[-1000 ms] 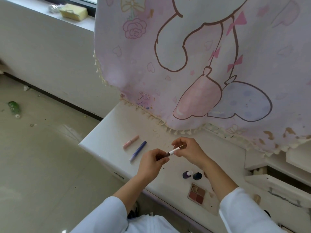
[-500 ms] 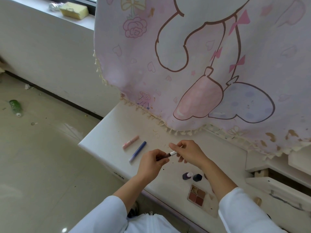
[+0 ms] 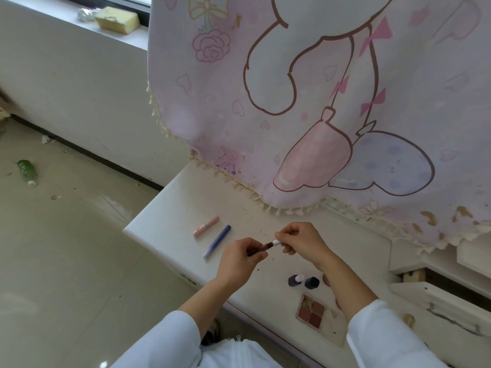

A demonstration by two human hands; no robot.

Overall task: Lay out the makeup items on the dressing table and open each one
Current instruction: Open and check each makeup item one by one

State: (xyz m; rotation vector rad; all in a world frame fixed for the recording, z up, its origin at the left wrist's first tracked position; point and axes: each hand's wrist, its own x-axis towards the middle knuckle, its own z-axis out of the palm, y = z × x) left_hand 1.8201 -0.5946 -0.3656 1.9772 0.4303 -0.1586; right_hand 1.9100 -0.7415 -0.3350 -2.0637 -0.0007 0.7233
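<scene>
Above the white dressing table (image 3: 170,208), my left hand (image 3: 240,257) grips a dark maroon makeup tube (image 3: 261,247). My right hand (image 3: 303,241) pinches the tube's white cap (image 3: 276,243) at its end. A pink tube (image 3: 206,227) and a blue pen-shaped tube (image 3: 217,241) lie on the table left of my hands. Near the front edge stand a small purple bottle (image 3: 295,280) with its dark cap (image 3: 311,282) beside it. An open eyeshadow palette (image 3: 310,310) lies there too, partly behind my right forearm.
A pink cartoon-print cloth (image 3: 318,102) hangs over the back of the table. An open drawer (image 3: 438,296) juts out at the right. A green bottle (image 3: 26,171) lies on the floor at the left. A yellow sponge (image 3: 117,19) sits on the window sill.
My right hand has moved left toward my left hand, bringing the white cap end up against the dark tube; less of the white part shows now.
</scene>
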